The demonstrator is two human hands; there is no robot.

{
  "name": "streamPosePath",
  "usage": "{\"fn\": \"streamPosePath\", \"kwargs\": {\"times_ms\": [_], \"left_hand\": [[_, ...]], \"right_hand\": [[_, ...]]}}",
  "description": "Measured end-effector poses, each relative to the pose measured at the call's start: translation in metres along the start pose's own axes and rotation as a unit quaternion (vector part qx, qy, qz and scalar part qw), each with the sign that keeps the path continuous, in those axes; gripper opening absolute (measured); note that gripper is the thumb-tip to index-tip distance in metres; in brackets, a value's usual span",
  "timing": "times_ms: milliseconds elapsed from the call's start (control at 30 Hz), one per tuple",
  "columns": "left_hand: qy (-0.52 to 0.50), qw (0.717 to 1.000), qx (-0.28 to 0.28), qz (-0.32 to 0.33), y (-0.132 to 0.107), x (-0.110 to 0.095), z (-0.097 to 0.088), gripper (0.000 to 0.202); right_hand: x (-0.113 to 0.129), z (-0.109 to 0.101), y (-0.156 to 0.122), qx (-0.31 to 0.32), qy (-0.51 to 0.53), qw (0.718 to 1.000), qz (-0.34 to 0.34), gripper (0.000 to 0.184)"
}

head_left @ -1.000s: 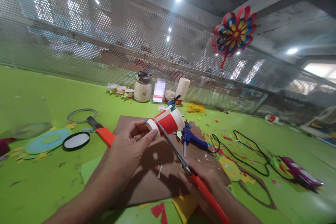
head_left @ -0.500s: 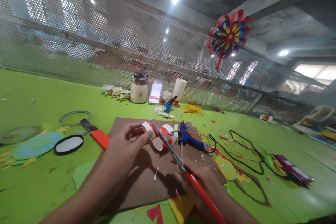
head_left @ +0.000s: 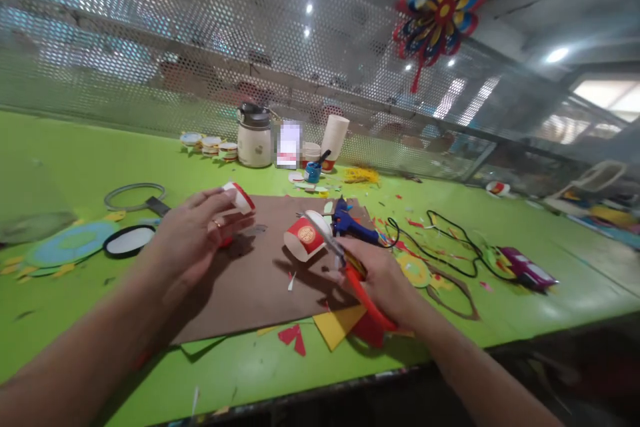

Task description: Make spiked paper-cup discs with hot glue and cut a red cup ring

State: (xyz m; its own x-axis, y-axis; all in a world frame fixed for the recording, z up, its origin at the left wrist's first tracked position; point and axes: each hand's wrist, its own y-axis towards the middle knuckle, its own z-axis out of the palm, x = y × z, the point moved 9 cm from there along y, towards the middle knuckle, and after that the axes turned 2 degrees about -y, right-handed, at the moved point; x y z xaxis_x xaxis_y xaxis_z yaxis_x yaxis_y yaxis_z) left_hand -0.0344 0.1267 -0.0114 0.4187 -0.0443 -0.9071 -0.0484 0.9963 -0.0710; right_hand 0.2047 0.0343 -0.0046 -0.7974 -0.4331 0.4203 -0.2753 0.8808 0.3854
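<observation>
My left hand (head_left: pixel 193 237) is raised over the left part of a brown board (head_left: pixel 250 307), its fingers closed on a short cut end of a paper cup (head_left: pixel 240 197), white with a red edge. The rest of the paper cup (head_left: pixel 301 239), red and white with a gold emblem, lies on its side on the board. In my right hand (head_left: pixel 383 273) is a pair of scissors (head_left: pixel 361 290) with red handles; the blades point up and left, in front of the cup's right side.
A blue glue gun (head_left: pixel 355 225) lies behind my right hand, its black cord trailing right to a purple box (head_left: pixel 529 269). Paper scraps litter the green table (head_left: pixel 230 373). At the back stand a beige flask (head_left: pixel 254 140), a blue paint jar (head_left: pixel 313 172) and stacked cups (head_left: pixel 336 137).
The cup's end piece is now apart from the body and has gone left and up in my left hand. The scissors have come away from it, and the view has tilted down.
</observation>
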Motion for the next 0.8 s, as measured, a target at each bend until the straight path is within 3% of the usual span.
{"fn": "streamPosePath", "kwargs": {"times_ms": [133,233,333,400,500,600,667,800], "left_hand": [[-0.051,0.999,-0.001,0.014,0.005,-0.016,-0.007,0.013],[-0.053,0.996,0.057,-0.033,0.000,-0.009,0.005,0.016],[-0.042,0.990,0.124,-0.059,-0.009,0.002,0.022,0.016],[-0.034,0.981,0.175,-0.072,-0.018,0.008,0.034,0.016],[-0.027,0.973,0.214,-0.084,-0.035,0.009,0.044,0.025],[0.008,0.974,0.208,-0.088,-0.053,0.008,0.045,0.031],[0.035,0.967,0.228,-0.108,-0.066,0.011,0.048,0.030],[0.080,0.931,0.317,-0.161,-0.081,0.024,0.059,0.035]], "right_hand": [[0.006,0.021,-0.007,0.118,-0.102,0.987,-0.049,0.045],[0.001,0.028,-0.009,0.175,-0.164,0.969,-0.053,0.048],[0.006,0.021,-0.006,0.202,-0.168,0.961,-0.080,0.046],[0.010,0.009,-0.001,0.200,-0.147,0.965,-0.082,0.036],[0.006,-0.016,0.015,0.140,-0.132,0.981,-0.023,0.013],[-0.006,-0.031,0.035,0.043,-0.141,0.988,0.041,0.018],[-0.013,-0.023,0.045,0.016,-0.134,0.989,0.063,0.026],[-0.018,0.012,0.055,0.061,-0.101,0.990,0.075,0.041]]}}
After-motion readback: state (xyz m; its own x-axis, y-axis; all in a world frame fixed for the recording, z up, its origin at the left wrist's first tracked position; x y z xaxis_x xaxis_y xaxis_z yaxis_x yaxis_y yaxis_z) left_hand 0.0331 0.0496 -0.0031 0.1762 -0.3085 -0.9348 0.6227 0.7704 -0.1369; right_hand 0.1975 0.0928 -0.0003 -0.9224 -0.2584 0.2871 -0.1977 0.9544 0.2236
